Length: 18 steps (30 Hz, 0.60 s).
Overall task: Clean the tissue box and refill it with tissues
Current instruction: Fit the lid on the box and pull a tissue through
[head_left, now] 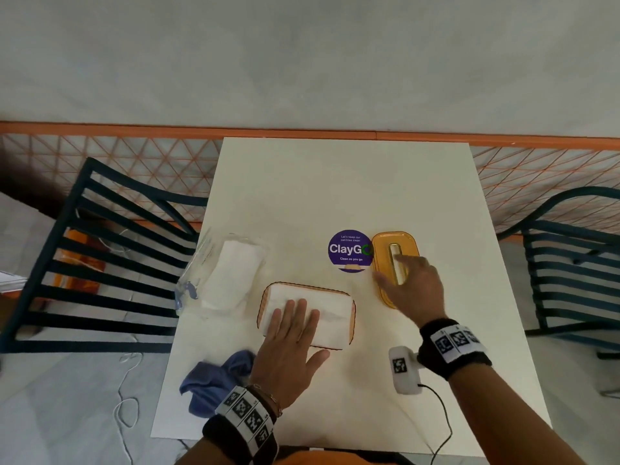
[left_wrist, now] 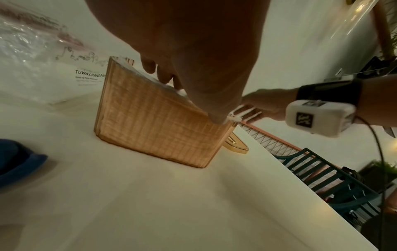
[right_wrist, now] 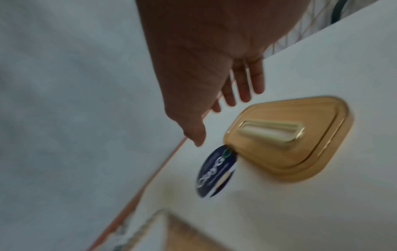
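The amber tissue box [head_left: 352, 317] [left_wrist: 154, 118] stands lidless near the table's front, filled to the rim with white tissues [head_left: 335, 310]. My left hand [head_left: 295, 320] [left_wrist: 182, 51] lies flat on the tissues, fingers straight. The box's gold lid [head_left: 396, 245] [right_wrist: 290, 139] [left_wrist: 236, 146] lies slot-up on the table to the right. My right hand [head_left: 402, 280] [right_wrist: 214, 84] is over the lid with fingers spread and straight, holding nothing. I cannot tell whether it touches the lid.
A clear plastic pack of tissues [head_left: 228, 273] [left_wrist: 43, 59] lies left of the box. A crumpled blue cloth [head_left: 214, 380] [left_wrist: 19, 161] sits at the front left. A purple round sticker [head_left: 349, 251] [right_wrist: 214, 173] borders the lid. Dark slatted chairs [head_left: 100, 263] flank the white table [head_left: 335, 182].
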Each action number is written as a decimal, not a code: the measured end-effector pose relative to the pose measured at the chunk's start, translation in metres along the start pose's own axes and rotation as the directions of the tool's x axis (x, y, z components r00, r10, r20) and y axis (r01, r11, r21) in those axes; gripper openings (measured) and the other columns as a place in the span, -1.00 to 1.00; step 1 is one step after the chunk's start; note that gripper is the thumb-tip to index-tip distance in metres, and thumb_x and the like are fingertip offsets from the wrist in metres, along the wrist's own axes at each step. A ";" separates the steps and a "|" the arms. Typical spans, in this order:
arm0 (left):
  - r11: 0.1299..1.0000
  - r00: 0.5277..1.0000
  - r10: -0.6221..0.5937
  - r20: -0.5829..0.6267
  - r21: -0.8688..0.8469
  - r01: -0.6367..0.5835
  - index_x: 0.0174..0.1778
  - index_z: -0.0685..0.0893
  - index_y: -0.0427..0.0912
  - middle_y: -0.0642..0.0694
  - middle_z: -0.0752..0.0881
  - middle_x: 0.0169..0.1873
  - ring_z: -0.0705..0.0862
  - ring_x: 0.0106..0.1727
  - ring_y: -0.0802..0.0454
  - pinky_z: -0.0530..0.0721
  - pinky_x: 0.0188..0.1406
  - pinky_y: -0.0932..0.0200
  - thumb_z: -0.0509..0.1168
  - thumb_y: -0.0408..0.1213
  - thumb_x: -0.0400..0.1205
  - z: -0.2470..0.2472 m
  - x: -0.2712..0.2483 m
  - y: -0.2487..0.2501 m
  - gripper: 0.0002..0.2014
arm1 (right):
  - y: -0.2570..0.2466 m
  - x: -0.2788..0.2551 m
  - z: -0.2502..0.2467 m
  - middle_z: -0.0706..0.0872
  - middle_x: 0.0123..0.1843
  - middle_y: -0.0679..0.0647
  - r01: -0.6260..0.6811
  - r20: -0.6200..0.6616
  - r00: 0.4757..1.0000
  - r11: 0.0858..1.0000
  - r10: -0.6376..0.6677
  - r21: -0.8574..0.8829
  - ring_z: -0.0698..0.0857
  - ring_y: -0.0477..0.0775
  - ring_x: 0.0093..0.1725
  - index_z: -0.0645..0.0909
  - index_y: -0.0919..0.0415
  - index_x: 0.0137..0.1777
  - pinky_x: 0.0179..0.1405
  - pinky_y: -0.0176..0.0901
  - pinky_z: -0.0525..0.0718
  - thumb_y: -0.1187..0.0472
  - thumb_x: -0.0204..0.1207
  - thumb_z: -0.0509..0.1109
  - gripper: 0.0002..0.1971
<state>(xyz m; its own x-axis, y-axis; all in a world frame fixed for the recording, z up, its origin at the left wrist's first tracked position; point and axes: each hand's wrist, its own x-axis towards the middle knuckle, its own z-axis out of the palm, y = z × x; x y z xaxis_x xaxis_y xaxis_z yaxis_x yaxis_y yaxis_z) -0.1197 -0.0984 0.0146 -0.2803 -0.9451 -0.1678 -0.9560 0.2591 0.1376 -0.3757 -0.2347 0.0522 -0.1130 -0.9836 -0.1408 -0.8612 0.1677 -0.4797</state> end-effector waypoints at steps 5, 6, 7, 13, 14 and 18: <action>1.000 0.999 -0.028 -0.015 0.003 0.028 0.78 0.21 -0.10 -0.30 0.15 0.76 0.17 0.76 -0.32 0.15 0.61 -0.27 0.06 0.25 0.74 0.004 -0.001 0.006 -0.26 | 0.034 0.033 0.022 0.33 0.64 0.33 -0.296 0.185 0.920 0.922 0.346 -0.251 0.38 0.43 0.60 0.01 0.25 0.72 0.50 0.38 0.48 -0.48 0.11 0.62 0.37; 0.999 0.999 -0.031 -0.013 0.006 0.031 0.78 0.19 -0.09 -0.31 0.13 0.77 0.15 0.77 -0.33 0.15 0.61 -0.27 0.08 0.23 0.73 0.005 0.000 0.007 -0.26 | 0.033 0.035 0.026 0.31 0.64 0.32 -0.299 0.203 0.912 0.917 0.356 -0.262 0.38 0.43 0.60 -0.05 0.24 0.72 0.50 0.40 0.47 -0.49 0.05 0.65 0.44; 0.999 0.999 -0.037 -0.011 0.008 0.037 0.79 0.17 -0.08 -0.31 0.11 0.77 0.14 0.77 -0.33 0.15 0.61 -0.27 0.10 0.22 0.73 0.006 0.000 0.009 -0.25 | 0.033 0.037 0.031 0.32 0.63 0.32 -0.302 0.211 0.907 0.911 0.366 -0.281 0.39 0.43 0.60 -0.10 0.24 0.72 0.49 0.40 0.48 -0.49 -0.01 0.67 0.49; 0.996 0.996 -0.090 -0.004 -0.009 0.090 0.79 0.16 -0.05 -0.33 0.11 0.77 0.13 0.77 -0.34 0.33 0.68 -0.32 0.22 0.17 0.69 0.006 0.000 0.018 -0.22 | 0.027 0.046 0.040 0.38 0.53 0.30 -0.344 0.180 0.895 0.889 0.407 -0.302 0.42 0.38 0.52 -0.12 0.18 0.70 0.37 0.36 0.61 -0.32 -0.11 0.80 0.54; 0.995 0.996 -0.095 0.001 -0.014 0.095 0.79 0.18 -0.05 -0.34 0.13 0.77 0.14 0.77 -0.34 0.37 0.65 -0.33 0.25 0.15 0.67 0.006 0.000 0.019 -0.21 | 0.028 0.047 0.037 0.37 0.52 0.30 -0.347 0.191 0.890 0.887 0.414 -0.304 0.41 0.38 0.52 -0.11 0.17 0.69 0.36 0.36 0.61 -0.32 -0.12 0.80 0.53; 0.995 0.995 -0.098 0.001 -0.031 0.098 0.79 0.17 -0.05 -0.33 0.10 0.77 0.10 0.78 -0.33 0.37 0.65 -0.31 0.23 0.12 0.67 0.005 0.000 0.019 -0.23 | 0.025 0.042 0.016 0.31 0.59 0.36 -0.332 0.298 0.876 0.922 0.380 -0.200 0.31 0.42 0.59 -0.10 0.20 0.72 0.50 0.36 0.48 -0.27 -0.07 0.79 0.50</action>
<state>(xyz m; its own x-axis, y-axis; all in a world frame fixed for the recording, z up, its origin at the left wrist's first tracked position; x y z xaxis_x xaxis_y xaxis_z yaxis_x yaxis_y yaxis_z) -0.1386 -0.0926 0.0125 -0.1852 -0.9659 -0.1812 -0.9758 0.1588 0.1505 -0.3937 -0.2707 0.0202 -0.2784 -0.7780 -0.5633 -0.8555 0.4674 -0.2228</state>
